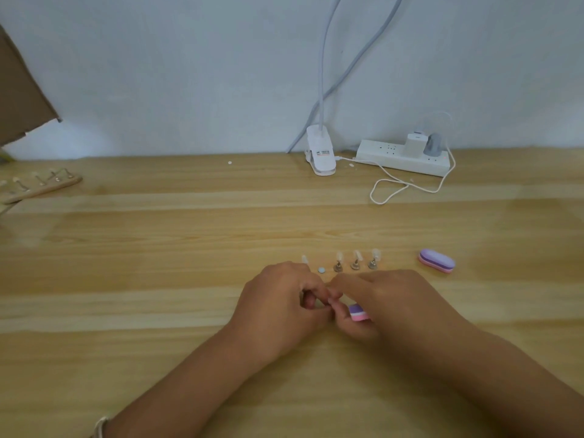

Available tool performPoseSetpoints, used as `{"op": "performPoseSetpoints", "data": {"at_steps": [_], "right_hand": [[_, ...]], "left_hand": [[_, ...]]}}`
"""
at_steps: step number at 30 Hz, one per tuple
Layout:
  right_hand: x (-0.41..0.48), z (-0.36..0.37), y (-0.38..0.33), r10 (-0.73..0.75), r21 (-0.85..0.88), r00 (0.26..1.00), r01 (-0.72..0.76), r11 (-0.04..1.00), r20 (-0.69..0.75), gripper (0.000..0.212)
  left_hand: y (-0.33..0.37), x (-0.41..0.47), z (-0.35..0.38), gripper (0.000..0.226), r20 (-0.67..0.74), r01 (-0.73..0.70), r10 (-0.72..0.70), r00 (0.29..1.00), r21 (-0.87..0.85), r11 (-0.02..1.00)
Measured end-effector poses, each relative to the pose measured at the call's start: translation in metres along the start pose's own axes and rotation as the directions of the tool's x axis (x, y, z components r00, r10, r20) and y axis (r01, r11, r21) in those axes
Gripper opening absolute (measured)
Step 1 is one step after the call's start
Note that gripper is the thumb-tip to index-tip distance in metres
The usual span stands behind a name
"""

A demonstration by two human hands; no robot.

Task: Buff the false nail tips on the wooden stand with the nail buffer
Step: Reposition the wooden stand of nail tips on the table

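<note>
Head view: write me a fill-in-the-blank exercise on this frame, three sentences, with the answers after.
The purple and pink nail buffer in use is gripped by the ____, while the left hand curls its fingers beside it.
Between the small white disc and the spare buffer stand ____ nail tips on metal holders.
The wooden stand lies near the far ____ edge of the table.
Missing words: right hand; three; left.

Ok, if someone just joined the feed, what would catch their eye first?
The two hands meet at the near centre: the right hand grips a purple-and-pink buffer beside the curled fingers of the left hand. Just behind them stands a row of nail tips on metal holders, with a second buffer lying to their right.
</note>
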State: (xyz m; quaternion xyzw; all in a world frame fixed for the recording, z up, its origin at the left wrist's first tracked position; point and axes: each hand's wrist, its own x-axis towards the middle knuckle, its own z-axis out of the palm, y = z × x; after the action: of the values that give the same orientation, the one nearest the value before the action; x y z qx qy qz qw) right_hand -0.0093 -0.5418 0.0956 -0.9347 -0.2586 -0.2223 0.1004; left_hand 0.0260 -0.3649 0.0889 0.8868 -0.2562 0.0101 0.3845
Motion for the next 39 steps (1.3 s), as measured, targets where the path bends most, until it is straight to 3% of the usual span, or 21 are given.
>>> {"op": "performPoseSetpoints", "data": {"at_steps": [5,12,17,23,25,30,34,39], "right_hand": [[0.003,-0.002,-0.005,-0.084,-0.083,0.996,0.083,0.993,-0.003,0.032],[0.000,-0.004,-0.005,-0.102,-0.103,0.993,0.107,0.989,0.055,0.034],[-0.006,-0.003,-0.002,-0.010,0.031,1.000,0.010,0.999,-0.011,0.002],[-0.007,-0.018,0.000,0.240,0.140,0.970,-0.235,0.962,-0.023,0.018],[-0.007,-0.025,0.004,0.312,0.186,0.949,-0.315,0.931,0.048,0.025],[-0.007,-0.030,0.007,0.376,0.145,0.915,-0.396,0.907,0.147,0.015],[-0.009,-0.031,0.003,0.318,0.187,0.938,-0.340,0.922,0.136,0.021],[-0.008,-0.020,0.007,0.186,0.180,0.982,-0.176,0.968,-0.040,0.025]], "left_hand": [[0.001,0.001,0.001,0.022,0.005,0.000,0.000,1.000,0.030,1.000],[0.000,0.001,0.002,0.010,-0.001,0.012,-0.012,1.000,0.030,0.999],[0.000,-0.001,0.001,0.015,-0.025,-0.017,0.017,1.000,-0.019,1.000],[0.002,-0.003,0.001,0.008,-0.034,-0.062,0.066,0.997,0.090,0.994],[0.003,-0.004,0.002,0.009,-0.035,-0.072,0.078,0.996,0.159,0.985],[0.002,-0.005,0.001,0.017,0.007,-0.059,0.058,0.998,0.097,0.994],[0.002,-0.005,0.001,0.006,-0.041,-0.113,0.117,0.992,0.090,0.989],[0.004,-0.006,0.000,0.006,-0.232,-0.143,0.130,0.964,-0.043,0.989]]}}
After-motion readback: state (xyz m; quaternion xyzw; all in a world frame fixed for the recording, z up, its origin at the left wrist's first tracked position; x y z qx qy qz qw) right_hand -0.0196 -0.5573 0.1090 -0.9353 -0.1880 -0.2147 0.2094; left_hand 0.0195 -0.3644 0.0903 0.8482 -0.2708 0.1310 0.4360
